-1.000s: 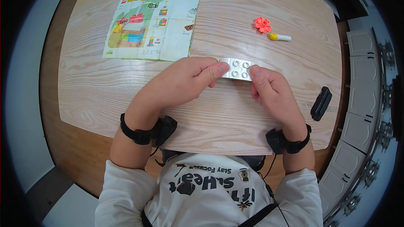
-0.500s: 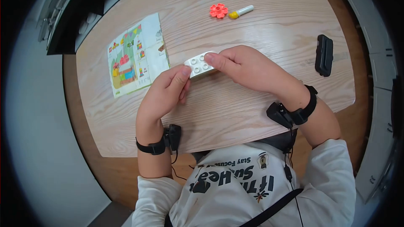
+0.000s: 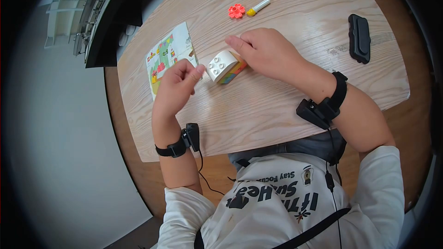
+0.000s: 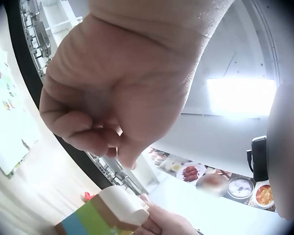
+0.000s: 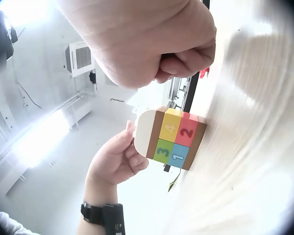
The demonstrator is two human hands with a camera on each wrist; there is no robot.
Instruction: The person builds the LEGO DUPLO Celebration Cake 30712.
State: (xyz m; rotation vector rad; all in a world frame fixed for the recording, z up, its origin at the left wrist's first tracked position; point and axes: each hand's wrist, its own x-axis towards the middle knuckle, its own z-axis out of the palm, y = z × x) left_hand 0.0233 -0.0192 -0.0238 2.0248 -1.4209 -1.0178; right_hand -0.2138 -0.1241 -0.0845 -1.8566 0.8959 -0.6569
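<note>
Brick stack [image 3: 224, 67] is standing on the table [image 3: 258, 110] between my hands, white studded top up. Right wrist view gives the side: rounded white brick, brown layer, yellow 4 beside green 3, red 2 beside blue 1, brown at the bottom. My left hand [image 3: 175, 86] is just left of it, fingers curled in, thumb against them, nothing held that I can see. My right hand [image 3: 272, 54] is on the right and slightly far side, fingers folded, thumb pointing left, nothing visible in it either. Thumb contact with the stack: can't tell. Booklet [image 3: 181, 41] lies at left, partly covered by my left hand. Far side: red flower piece [image 3: 236, 11], with the white stick with yellow tip [image 3: 259, 7] just right of it, tip toward the flower. Black case [image 3: 359, 39] sits near the right edge. Black camera [image 3: 193, 137] strapped to my left wrist.
</note>
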